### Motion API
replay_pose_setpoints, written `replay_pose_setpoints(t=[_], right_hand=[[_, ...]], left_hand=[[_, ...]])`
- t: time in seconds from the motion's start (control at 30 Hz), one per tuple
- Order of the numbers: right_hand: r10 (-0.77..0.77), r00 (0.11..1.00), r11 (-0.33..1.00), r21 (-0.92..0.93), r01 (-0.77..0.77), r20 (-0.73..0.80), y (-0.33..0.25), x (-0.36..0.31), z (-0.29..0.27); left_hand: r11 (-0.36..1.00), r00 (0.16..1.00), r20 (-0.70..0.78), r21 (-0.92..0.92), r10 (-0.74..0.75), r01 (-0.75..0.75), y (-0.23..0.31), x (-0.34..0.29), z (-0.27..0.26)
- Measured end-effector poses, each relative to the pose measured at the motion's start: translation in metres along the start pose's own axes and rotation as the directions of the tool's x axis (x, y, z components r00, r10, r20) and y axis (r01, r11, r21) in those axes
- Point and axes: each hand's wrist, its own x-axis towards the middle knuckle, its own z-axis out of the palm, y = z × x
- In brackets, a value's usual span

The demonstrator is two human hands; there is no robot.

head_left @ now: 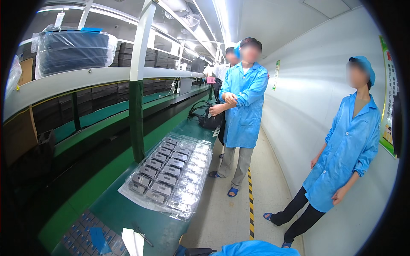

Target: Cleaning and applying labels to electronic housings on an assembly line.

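Neither of my hands shows in the head view. Blue cloth [256, 249], which looks like part of a work coat, comes in at the lower edge, with a dark object [200, 251] beside it that I cannot make out. On the green workbench [149, 222] lies a clear plastic tray [194, 175]. Several grey rectangular parts [162, 189] fill its left rows, while the right side shows bare pockets. Closer to me are a group of small dark parts [85, 232], a blue piece [99, 240], a white sheet [133, 241] and a thin dark tool [143, 234].
A person in a blue coat [243, 102] stands beyond the tray, with another person behind. One more person [352, 136] stands by the right wall. A post [137, 85] rises from the bench. A black bag [209, 119] sits at its far end. Striped tape [251, 205] marks the floor.
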Motion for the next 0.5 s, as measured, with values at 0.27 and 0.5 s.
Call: replay_pose_setpoints(t=[0.27,0.5], right_hand=[[-0.030,0.998,0.999,0.025,0.029,0.054,-0.006,-0.006,-0.006],[-0.087,0.983,0.996,0.013,0.090,-0.160,-0.017,-0.008,0.008]], left_hand=[[0.993,0.986,0.114,0.003,-0.118,0.119,0.001,0.000,-0.011],[0.997,0.999,0.048,0.076,0.007,-0.010,-0.006,-0.002,-0.003]])
